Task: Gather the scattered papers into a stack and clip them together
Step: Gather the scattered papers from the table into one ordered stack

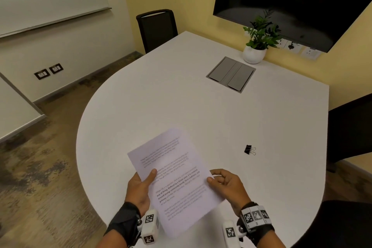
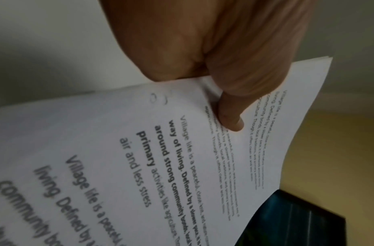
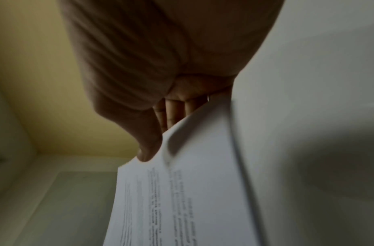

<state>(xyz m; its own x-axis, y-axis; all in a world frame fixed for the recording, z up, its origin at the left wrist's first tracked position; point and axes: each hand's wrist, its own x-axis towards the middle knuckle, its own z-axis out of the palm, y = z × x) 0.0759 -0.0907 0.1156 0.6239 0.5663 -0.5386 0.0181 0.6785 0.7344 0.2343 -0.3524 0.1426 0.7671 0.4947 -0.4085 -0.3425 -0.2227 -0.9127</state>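
A stack of printed white papers (image 1: 173,179) is held above the near part of the white table (image 1: 181,96). My left hand (image 1: 141,185) grips its left edge, thumb on top, as the left wrist view shows with the thumb on the papers (image 2: 182,149). My right hand (image 1: 223,183) pinches the right edge, thumb tip on the top sheet; in the right wrist view the fingers lie behind the papers (image 3: 192,199). A black binder clip (image 1: 249,149) lies on the table to the right, apart from both hands.
A grey cable hatch (image 1: 231,74) is set in the table farther back, and a potted plant (image 1: 254,52) stands beside it. Black chairs stand at the far side (image 1: 157,28) and at the right (image 1: 350,127). A dark screen (image 1: 291,2) hangs on the yellow wall.
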